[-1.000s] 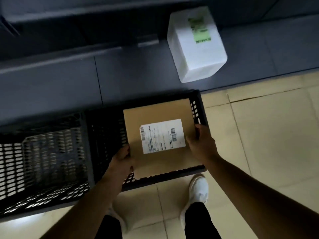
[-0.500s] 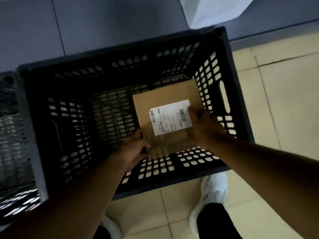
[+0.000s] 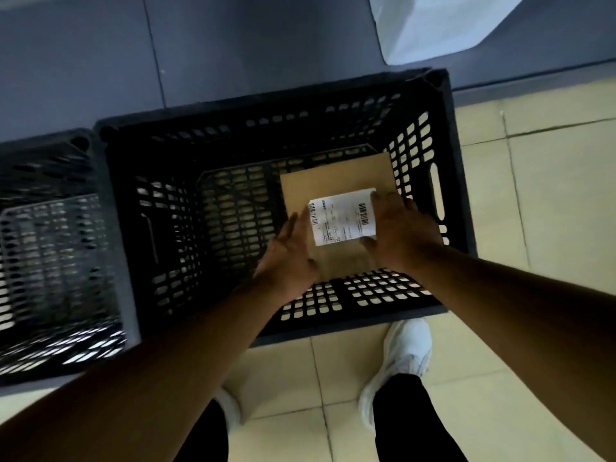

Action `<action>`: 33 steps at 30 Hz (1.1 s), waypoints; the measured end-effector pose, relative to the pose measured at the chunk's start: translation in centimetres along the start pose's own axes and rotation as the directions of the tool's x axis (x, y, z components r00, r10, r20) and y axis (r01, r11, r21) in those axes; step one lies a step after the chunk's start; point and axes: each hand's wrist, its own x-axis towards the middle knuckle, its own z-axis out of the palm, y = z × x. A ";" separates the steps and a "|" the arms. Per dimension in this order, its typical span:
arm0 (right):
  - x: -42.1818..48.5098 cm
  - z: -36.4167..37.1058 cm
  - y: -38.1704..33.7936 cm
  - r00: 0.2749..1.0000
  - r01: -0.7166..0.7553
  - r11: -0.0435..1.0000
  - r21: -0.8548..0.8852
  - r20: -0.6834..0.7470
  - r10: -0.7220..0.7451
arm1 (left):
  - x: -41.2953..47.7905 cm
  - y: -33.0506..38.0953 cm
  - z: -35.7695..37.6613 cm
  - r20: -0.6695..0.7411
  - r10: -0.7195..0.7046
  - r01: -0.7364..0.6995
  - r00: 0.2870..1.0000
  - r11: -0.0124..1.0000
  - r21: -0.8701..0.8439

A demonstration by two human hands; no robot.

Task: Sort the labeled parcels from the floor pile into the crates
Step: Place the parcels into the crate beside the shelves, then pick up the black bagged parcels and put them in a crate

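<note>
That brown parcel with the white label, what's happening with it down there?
A person is bending over a black slatted crate and setting the brown parcel inside it, label facing up, near the crate's right wall. The left hand is open with fingers spread at the parcel's left edge, and the right hand lies over its right side. I cannot tell whether the parcel is fully let go. A second crate stands just to the left, and a white parcel lies on the grey floor beyond.
</note>
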 end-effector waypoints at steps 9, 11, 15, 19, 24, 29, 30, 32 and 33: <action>-13.3 -22.1 -6.8 0.948 0.198 0.966 0.164 -0.284 -0.146 | -16.0 12.0 -17.7 -0.122 0.141 -0.137 0.982 0.990 0.037; -18.3 -27.5 -8.5 0.920 0.232 0.946 0.226 -0.368 -0.138 | -21.5 13.9 -21.2 -0.157 0.172 -0.172 0.972 0.985 0.013; -28.5 -37.5 -12.2 0.885 0.277 0.902 0.331 -0.453 -0.106 | -32.7 17.7 -28.0 -0.320 0.257 -0.283 0.912 0.958 -0.039; -36.9 -45.4 -15.8 0.854 0.379 0.839 0.390 -0.497 -0.155 | -43.5 21.9 -34.4 -0.434 0.267 -0.336 0.860 0.938 -0.089; -42.7 -53.4 -19.3 0.769 0.587 0.679 0.441 -0.566 -0.298 | -54.0 25.1 -40.4 -0.610 0.256 -0.384 0.750 0.919 -0.086; -46.0 -59.4 -26.0 0.573 0.815 0.460 0.353 -0.616 -0.541 | -63.8 24.2 -44.1 -0.807 -0.089 -0.464 0.584 0.779 -0.422; -46.9 -60.2 -27.7 0.537 0.842 0.416 0.345 -0.611 -0.581 | -66.0 23.6 -44.6 -0.827 -0.152 -0.480 0.541 0.751 -0.453; -49.1 -61.2 -31.6 0.459 0.888 0.333 0.316 -0.603 -0.652 | -70.0 21.9 -45.3 -0.855 -0.235 -0.490 0.461 0.737 -0.467; -50.3 -61.4 -33.7 0.417 0.909 0.297 0.294 -0.595 -0.687 | -72.0 20.8 -45.5 -0.868 -0.264 -0.495 0.420 0.735 -0.464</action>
